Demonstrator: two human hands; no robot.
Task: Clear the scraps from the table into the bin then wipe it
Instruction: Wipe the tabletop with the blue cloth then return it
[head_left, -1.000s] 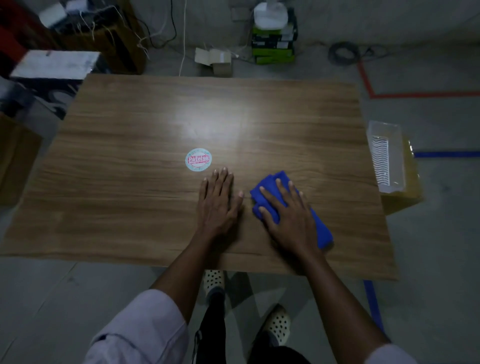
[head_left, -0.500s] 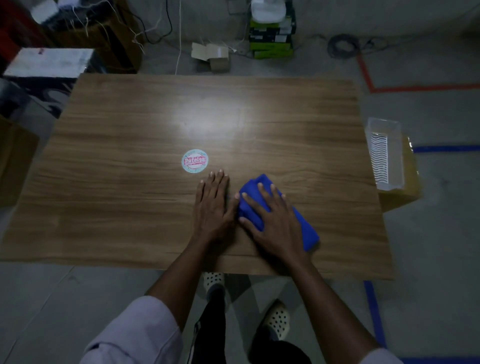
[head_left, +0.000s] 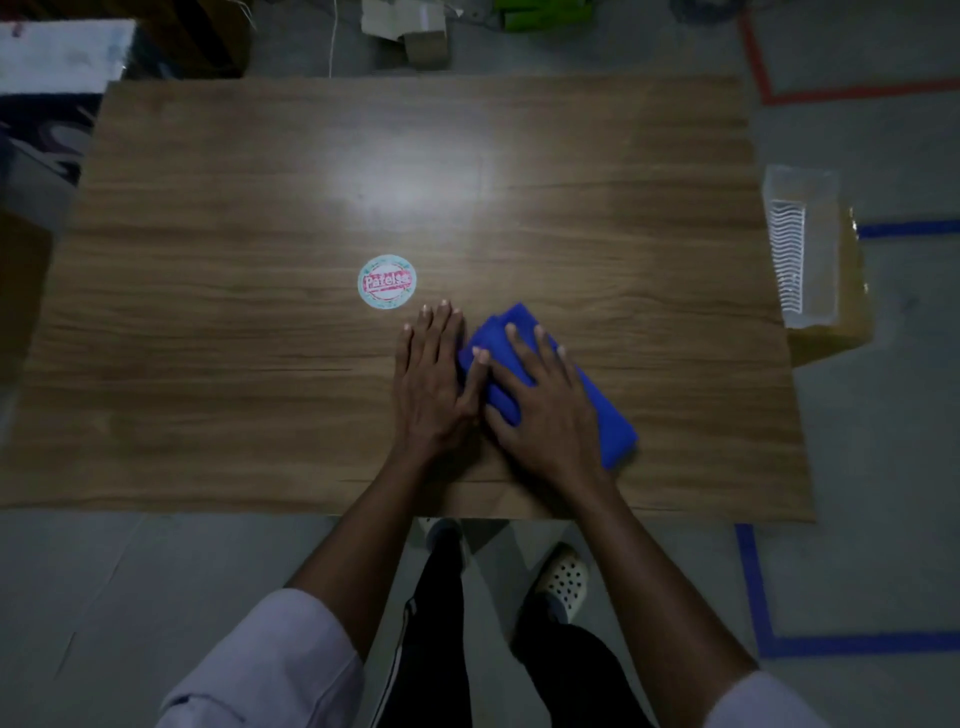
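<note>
A folded blue cloth (head_left: 613, 421) lies on the wooden table (head_left: 208, 374) near its front edge. My right hand (head_left: 545, 410) presses flat on top of the cloth, fingers spread over it. My left hand (head_left: 431, 384) rests palm down on the bare wood just left of the cloth, its thumb side touching the cloth and my right hand. A clear plastic bin (head_left: 802, 244) stands off the table's right edge on a cardboard box. No scraps show on the tabletop.
A round sticker (head_left: 387, 281) with red lettering sits on the table just beyond my left hand. Boxes and cables (head_left: 405, 31) lie on the floor behind the table. Blue tape (head_left: 753, 597) and red tape mark the floor at right.
My right hand has slid the blue cloth leftward until it meets my left hand. The left hand has stayed flat in place.
</note>
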